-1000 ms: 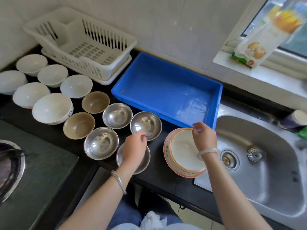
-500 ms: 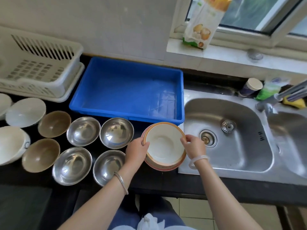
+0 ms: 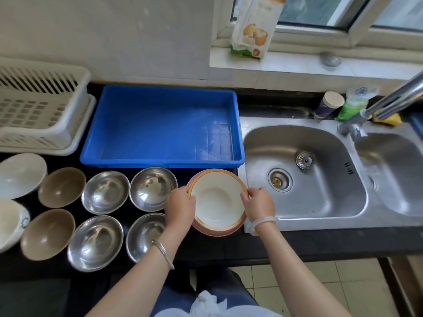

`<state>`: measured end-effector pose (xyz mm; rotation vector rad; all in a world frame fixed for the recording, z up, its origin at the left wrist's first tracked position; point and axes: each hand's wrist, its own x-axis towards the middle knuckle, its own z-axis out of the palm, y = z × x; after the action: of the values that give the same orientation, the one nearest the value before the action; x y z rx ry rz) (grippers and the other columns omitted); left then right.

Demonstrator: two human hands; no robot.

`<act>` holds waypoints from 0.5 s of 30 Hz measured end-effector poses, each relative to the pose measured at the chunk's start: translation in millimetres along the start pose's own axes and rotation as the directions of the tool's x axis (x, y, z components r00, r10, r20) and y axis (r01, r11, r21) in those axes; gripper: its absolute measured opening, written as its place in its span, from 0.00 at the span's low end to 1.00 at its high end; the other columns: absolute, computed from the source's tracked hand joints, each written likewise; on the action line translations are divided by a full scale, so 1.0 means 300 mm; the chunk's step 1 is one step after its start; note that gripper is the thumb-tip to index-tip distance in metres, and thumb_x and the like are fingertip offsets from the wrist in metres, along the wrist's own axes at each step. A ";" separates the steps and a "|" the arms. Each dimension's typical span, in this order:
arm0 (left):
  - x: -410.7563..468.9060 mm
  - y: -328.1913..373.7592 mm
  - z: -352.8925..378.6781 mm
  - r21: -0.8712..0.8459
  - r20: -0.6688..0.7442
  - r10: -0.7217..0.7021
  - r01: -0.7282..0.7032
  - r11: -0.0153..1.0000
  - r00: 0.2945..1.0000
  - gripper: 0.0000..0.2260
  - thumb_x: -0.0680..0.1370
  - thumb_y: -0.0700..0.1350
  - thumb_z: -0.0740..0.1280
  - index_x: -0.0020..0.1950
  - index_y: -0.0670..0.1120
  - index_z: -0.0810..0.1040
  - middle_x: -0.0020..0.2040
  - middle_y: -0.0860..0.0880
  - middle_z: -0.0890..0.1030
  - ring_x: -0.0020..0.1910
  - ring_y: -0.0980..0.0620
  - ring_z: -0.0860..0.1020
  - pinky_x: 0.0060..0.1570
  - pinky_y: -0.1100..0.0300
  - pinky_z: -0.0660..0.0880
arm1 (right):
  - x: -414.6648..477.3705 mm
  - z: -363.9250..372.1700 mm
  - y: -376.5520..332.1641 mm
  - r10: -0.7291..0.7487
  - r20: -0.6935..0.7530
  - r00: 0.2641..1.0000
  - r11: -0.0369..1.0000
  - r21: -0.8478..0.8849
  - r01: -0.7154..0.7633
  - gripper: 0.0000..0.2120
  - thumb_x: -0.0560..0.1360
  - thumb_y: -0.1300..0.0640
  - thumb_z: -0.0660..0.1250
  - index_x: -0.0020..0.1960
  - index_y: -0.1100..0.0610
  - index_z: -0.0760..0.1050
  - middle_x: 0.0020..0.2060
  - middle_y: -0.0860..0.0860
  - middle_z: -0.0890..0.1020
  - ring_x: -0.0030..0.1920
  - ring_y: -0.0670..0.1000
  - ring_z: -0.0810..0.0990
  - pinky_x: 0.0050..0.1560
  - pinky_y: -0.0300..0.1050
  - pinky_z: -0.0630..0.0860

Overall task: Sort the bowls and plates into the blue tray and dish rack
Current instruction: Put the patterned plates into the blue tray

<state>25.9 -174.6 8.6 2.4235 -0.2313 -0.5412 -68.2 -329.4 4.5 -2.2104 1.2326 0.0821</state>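
Clasping the stack of round cream plates with orange rims [image 3: 217, 200] at opposite edges: left hand [image 3: 180, 208] newly over from the round steel bowls [image 3: 152, 188], right hand [image 3: 259, 203] pinching the rim. Sitting on the black countertop [image 3: 206, 248], just before the blue plastic tray [image 3: 160, 163], likely ready for lifting.

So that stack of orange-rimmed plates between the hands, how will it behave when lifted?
The stack of orange-rimmed plates looks rigid and glazed, so probably heavy for its size and breakable if dropped. Its glossy face may be slippery; the left hand and right hand grip opposite rims. Nested layers could slide if tilted.
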 end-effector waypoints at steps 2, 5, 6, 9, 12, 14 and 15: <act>0.003 -0.002 -0.005 0.039 -0.004 0.023 -0.023 0.999 1.000 0.05 0.76 0.40 0.63 0.42 0.40 0.77 0.36 0.49 0.75 0.39 0.49 0.74 0.33 0.60 0.69 | -0.003 0.003 -0.008 0.011 0.008 1.000 1.000 -0.002 -0.011 0.13 0.77 0.55 0.61 0.35 0.56 0.73 0.30 0.50 0.73 0.30 0.49 0.71 0.28 0.38 0.61; 0.010 -0.006 -0.015 0.047 0.006 0.039 -0.039 0.998 0.999 0.06 0.76 0.40 0.63 0.47 0.41 0.79 0.42 0.46 0.80 0.41 0.49 0.76 0.34 0.60 0.70 | -0.002 0.000 -0.015 0.033 0.041 0.999 0.999 0.012 -0.034 0.17 0.78 0.55 0.61 0.30 0.54 0.69 0.25 0.49 0.71 0.26 0.45 0.68 0.26 0.37 0.60; 0.011 -0.004 -0.020 0.029 0.015 0.043 -0.044 0.999 0.999 0.06 0.76 0.40 0.63 0.47 0.41 0.79 0.41 0.46 0.80 0.39 0.50 0.76 0.32 0.61 0.68 | -0.003 -0.003 -0.016 0.039 0.054 0.998 0.999 0.023 -0.040 0.18 0.78 0.54 0.61 0.29 0.53 0.68 0.25 0.48 0.71 0.26 0.45 0.68 0.26 0.37 0.61; 0.026 0.015 -0.041 -0.007 0.047 0.053 -0.053 0.999 0.997 0.06 0.76 0.39 0.62 0.46 0.42 0.79 0.40 0.46 0.81 0.37 0.49 0.77 0.32 0.60 0.72 | -0.007 -0.021 -0.020 0.045 0.054 0.998 0.998 0.049 -0.048 0.19 0.77 0.55 0.62 0.27 0.52 0.67 0.24 0.49 0.70 0.26 0.46 0.67 0.26 0.38 0.61; 0.049 0.058 -0.067 -0.010 0.067 0.104 -0.104 0.995 0.992 0.06 0.76 0.40 0.63 0.44 0.43 0.79 0.39 0.47 0.82 0.37 0.48 0.78 0.33 0.58 0.72 | -0.003 -0.066 -0.023 0.046 0.016 0.999 0.998 0.050 -0.046 0.20 0.76 0.56 0.62 0.26 0.54 0.63 0.22 0.50 0.68 0.25 0.48 0.65 0.25 0.40 0.59; 0.065 0.094 -0.082 0.030 0.072 0.158 -0.161 0.987 0.985 0.06 0.76 0.41 0.63 0.43 0.44 0.79 0.37 0.49 0.81 0.35 0.51 0.76 0.31 0.61 0.69 | 0.001 -0.104 -0.018 0.036 -0.018 0.999 0.998 0.050 -0.035 0.20 0.75 0.57 0.62 0.25 0.55 0.63 0.22 0.52 0.69 0.25 0.50 0.65 0.25 0.42 0.59; 0.070 0.114 -0.086 0.051 0.075 0.181 -0.186 0.981 0.981 0.06 0.75 0.41 0.63 0.41 0.44 0.79 0.36 0.50 0.80 0.32 0.53 0.74 0.28 0.62 0.66 | 0.001 -0.124 -0.014 0.033 -0.038 0.999 0.998 0.050 -0.031 0.20 0.74 0.57 0.62 0.25 0.56 0.62 0.23 0.52 0.69 0.26 0.51 0.66 0.25 0.42 0.60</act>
<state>55.0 -193.2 41.4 2.4096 -0.5020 -0.5431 -73.2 -347.6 36.7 -2.1594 1.2776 0.0210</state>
